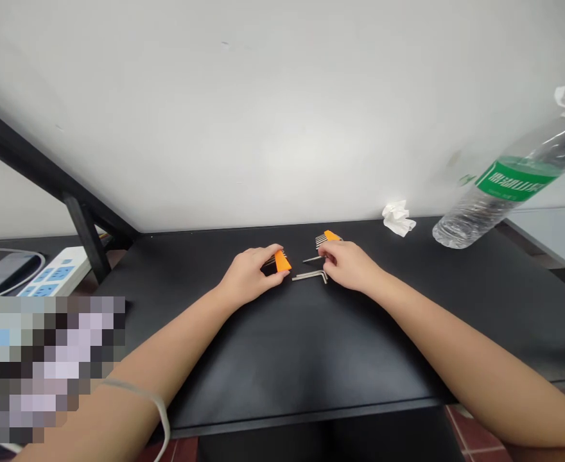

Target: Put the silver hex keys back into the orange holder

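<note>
My left hand (250, 276) grips an orange hex key holder (283, 261) between thumb and fingers, and a few metal keys show behind its fingertips. My right hand (347, 262) is closed in a pinch, with a dark hex key (312, 259) sticking out to the left from its fingertips. Just beyond the right hand lies a second orange holder (331, 235) with a row of several metal keys; the hand partly covers it. Loose L-shaped hex keys (310, 276) rest on the black tabletop (287, 359) between both hands.
A large water bottle (499, 186) with a green label stands at the right, near a crumpled white tissue (398, 218). On the left are a black metal frame (87, 234), a power strip (54, 276) and a cable (160, 410) by my left forearm. A pale wall (282, 115) borders the back.
</note>
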The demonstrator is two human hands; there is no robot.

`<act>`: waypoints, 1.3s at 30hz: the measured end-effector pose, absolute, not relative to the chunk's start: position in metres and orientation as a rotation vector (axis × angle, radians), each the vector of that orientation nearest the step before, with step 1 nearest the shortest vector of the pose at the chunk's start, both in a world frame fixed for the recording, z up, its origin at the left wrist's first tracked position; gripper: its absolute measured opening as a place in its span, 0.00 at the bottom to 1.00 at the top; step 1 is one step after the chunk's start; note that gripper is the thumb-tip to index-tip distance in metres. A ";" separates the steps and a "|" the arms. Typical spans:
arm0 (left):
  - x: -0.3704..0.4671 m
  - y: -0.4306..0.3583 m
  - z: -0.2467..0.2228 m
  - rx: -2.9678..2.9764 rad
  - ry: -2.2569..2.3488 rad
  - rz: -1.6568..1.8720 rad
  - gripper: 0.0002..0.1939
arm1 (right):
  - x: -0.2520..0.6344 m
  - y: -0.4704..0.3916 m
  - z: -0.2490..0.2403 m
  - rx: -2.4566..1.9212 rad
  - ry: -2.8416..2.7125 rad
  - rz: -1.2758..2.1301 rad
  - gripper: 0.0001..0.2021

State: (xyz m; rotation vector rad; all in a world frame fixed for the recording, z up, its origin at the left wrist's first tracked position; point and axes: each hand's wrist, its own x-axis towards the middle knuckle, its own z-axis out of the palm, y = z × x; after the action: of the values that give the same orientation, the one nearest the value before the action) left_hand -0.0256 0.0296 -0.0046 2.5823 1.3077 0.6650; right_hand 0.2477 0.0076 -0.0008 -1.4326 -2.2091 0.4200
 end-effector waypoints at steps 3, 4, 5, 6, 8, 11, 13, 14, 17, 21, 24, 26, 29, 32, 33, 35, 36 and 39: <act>-0.026 0.031 -0.004 2.551 1.324 0.657 0.23 | 0.255 0.010 -0.002 -1.463 -2.305 0.469 0.05; -0.025 0.030 -0.004 2.547 1.318 0.654 0.23 | 0.254 0.008 -0.001 -1.452 -2.328 0.484 0.04; -0.025 0.030 -0.004 2.546 1.311 0.650 0.23 | 0.253 0.006 0.000 -1.438 -2.352 0.497 0.04; -0.025 0.030 -0.004 2.546 1.306 0.647 0.23 | 0.250 0.004 0.001 -1.426 -2.377 0.508 0.05; -0.024 0.030 -0.004 2.549 1.300 0.636 0.24 | 0.244 -0.001 0.003 -1.412 -2.426 0.519 0.03; -0.024 0.030 -0.004 2.559 1.294 0.624 0.24 | 0.238 -0.007 0.005 -1.408 -2.462 0.510 0.03; -0.024 0.029 -0.005 2.567 1.274 0.637 0.24 | 0.237 -0.009 0.005 -1.384 -2.468 0.494 0.03; -0.024 0.029 -0.005 2.575 1.252 0.648 0.24 | 0.237 -0.009 0.005 -1.367 -2.456 0.476 0.03; -0.023 0.025 -0.004 2.602 1.145 0.678 0.24 | 0.235 -0.009 0.006 -1.301 -2.332 0.440 0.03; -0.017 0.019 0.000 2.626 1.035 0.683 0.24 | 0.226 -0.011 0.007 -1.116 -2.195 0.525 0.05; -0.013 0.015 0.002 2.636 0.990 0.689 0.22 | 0.217 -0.014 0.005 -1.043 -2.179 0.575 0.04; -0.011 0.015 0.003 2.641 0.978 0.702 0.22 | 0.212 -0.015 0.003 -1.054 -2.165 0.579 0.04; -0.012 0.016 0.001 2.638 1.028 0.689 0.23 | 0.213 -0.013 0.002 -1.104 -2.120 0.530 0.07; -0.016 0.019 0.000 2.624 1.119 0.670 0.22 | 0.226 -0.006 0.003 -1.195 -2.097 0.459 0.10; -0.017 0.020 0.000 2.619 1.138 0.664 0.22 | 0.231 -0.002 0.003 -1.246 -2.103 0.447 0.10; -0.019 0.022 0.000 2.612 1.161 0.656 0.21 | 0.243 0.004 0.001 -1.356 -2.126 0.411 0.10; -0.020 0.023 0.000 2.611 1.167 0.655 0.21 | 0.249 0.007 0.000 -1.405 -2.161 0.398 0.09; -0.021 0.024 0.000 2.627 1.167 0.642 0.21 | 0.257 0.010 -0.002 -1.459 -2.286 0.394 0.06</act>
State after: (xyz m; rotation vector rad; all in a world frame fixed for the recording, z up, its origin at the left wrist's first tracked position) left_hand -0.0212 0.0243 -0.0005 2.6274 1.1669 0.6417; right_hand 0.2572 0.0103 -0.0024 -1.4594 -2.2861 0.3936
